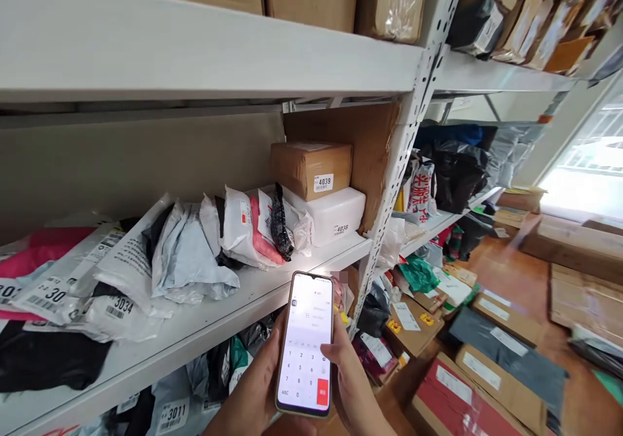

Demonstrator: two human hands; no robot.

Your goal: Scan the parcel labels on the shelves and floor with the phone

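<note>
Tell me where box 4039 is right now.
In the head view, the brown box labelled 4039 sits on the white box labelled 4038, at the right end of the shelf, above the phone in the picture.

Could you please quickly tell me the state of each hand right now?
Left hand: closed on the phone, at its left edge.
Right hand: holding the phone's right edge, thumb over the screen.

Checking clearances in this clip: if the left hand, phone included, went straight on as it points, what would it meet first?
Probably the front edge of the white shelf, ahead of the left hand and the phone; one view leaves the depth unclear.
</note>
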